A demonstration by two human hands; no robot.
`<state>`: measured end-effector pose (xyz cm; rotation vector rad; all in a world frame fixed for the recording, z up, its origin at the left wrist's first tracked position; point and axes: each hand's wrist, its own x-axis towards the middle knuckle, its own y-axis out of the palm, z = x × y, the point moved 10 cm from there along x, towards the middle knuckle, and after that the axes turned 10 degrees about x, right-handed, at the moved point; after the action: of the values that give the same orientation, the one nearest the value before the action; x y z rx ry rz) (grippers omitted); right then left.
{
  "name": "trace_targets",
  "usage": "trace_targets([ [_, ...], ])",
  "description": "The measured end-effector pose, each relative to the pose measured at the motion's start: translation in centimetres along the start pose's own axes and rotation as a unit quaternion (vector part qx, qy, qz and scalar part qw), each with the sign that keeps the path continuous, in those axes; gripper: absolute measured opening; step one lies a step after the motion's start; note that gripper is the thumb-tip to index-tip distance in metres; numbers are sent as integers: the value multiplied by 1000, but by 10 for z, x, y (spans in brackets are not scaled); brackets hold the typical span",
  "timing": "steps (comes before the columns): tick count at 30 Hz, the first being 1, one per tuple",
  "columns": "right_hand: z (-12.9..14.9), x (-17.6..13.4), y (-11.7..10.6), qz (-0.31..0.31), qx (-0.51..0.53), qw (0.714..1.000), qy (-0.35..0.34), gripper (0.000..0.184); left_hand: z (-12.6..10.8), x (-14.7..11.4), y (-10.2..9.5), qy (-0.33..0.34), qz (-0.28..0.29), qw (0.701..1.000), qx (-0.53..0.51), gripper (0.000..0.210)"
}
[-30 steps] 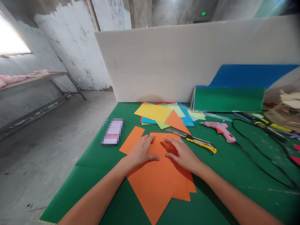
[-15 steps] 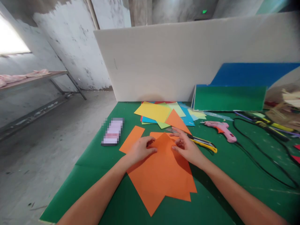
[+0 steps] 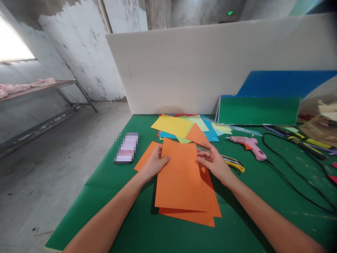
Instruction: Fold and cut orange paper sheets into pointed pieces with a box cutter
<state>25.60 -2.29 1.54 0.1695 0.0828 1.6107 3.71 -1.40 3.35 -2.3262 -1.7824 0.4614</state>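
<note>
My left hand [image 3: 152,165] grips a sheet of orange paper [image 3: 180,179] by its upper left edge, with the thumb on top and the fingers behind. The sheet is slightly raised and casts a shadow. More orange paper [image 3: 213,207] lies under it, showing at the right and bottom. At the sheet's right edge is my right hand [image 3: 212,161], its fingers loosely bent and apart, the fingertips close to the edge or touching it. Partly behind that hand lies a yellow utility knife [image 3: 235,166]. A smaller orange piece [image 3: 147,156] is beside my left hand.
Coloured paper sheets [image 3: 171,124] are piled at the back, with an orange triangle [image 3: 196,134] on them. On the right lie a pink glue gun [image 3: 250,144] with a black cord and yellow-black pliers [image 3: 298,142]. A phone [image 3: 127,148] lies left. A white board [image 3: 184,70] stands behind.
The top orange sheet has turned from a slanted position to nearly upright and moved up. My left hand has taken its left edge; my right hand has shifted slightly right.
</note>
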Motion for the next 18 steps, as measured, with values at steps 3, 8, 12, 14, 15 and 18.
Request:
trace_targets([
  [3, 3, 1, -2, -9, -22, 999, -32, 65, 4, -1, 8, -9, 20, 1000, -12, 28],
  [8, 11, 2, -10, -45, -56, 994, -85, 56, 13, 3, 10, -17, 20, 999, 26, 38],
  [12, 19, 1, -19, -82, -97, 985, -121, 55, 18, 5, -1, -46, -24, 997, 61, 47],
  [14, 21, 0, -17, -76, -119, 981, -131, 53, 16, 5, -2, -40, -27, 998, 47, 44],
  [15, 22, -1, -15, -68, -128, 980, -133, 52, 16, 6, -2, -36, -27, 998, 45, 43],
  [18, 23, -3, -7, -42, -142, 980, -135, 46, 17, 7, -1, -22, -27, 998, 51, 39],
])
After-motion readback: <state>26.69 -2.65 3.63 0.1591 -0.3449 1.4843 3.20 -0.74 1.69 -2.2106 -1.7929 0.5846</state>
